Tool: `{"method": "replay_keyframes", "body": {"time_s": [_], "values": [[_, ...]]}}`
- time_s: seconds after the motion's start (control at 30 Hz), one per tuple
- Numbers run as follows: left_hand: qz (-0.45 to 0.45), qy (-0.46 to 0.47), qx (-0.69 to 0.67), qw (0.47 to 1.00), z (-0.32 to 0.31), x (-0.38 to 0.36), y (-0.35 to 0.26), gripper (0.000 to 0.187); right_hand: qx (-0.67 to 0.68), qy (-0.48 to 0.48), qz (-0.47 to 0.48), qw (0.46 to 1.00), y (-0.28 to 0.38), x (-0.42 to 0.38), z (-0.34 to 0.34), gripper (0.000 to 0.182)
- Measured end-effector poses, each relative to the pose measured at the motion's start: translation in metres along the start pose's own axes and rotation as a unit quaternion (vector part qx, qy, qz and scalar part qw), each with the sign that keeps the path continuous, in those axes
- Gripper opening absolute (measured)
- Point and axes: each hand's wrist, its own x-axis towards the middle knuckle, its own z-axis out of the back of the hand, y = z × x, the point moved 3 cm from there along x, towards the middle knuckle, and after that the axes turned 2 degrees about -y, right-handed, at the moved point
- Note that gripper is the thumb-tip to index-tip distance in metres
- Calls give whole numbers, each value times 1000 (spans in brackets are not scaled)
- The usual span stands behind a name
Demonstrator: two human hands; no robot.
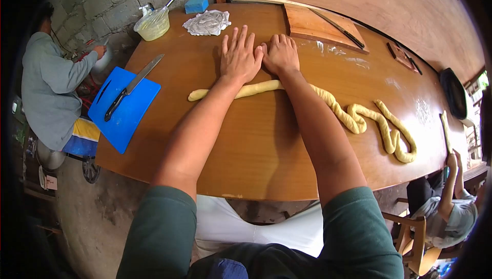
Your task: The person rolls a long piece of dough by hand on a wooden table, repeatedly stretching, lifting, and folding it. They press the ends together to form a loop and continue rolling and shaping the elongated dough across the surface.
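Note:
My left hand (241, 56) lies palm down over the wooden table with its fingers spread and nothing in it. Beside it, my right hand (281, 56) is also palm down, its fingers looking shorter and slightly bent; its thumb is close to the left one. A long yellow dough rope (259, 88) runs across the table under my wrists and forearms, which hide parts of it. Its left end is straight, while to the right it winds in loose, twisted bends and loops.
Left: a blue cutting board (138, 112) with a knife (134, 87). Behind: a plastic bowl (155, 25), crumpled white wrap (207, 22), a blue block (197, 5) and a wooden board (320, 27) with a knife. One person (56, 84) is left; another (448, 210), right, holds a dough strip (446, 130).

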Motion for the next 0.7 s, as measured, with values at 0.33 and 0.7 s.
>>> {"method": "replay_keyframes", "body": {"time_s": [0.33,0.7], "values": [[-97,46,-146,983,69,-93,-31,55,-23,82,28,996,17,-127,66,57],[-194,115,-250,942,184,-203,-47,23,-12,78,107,991,-55,-249,206,58]]}}
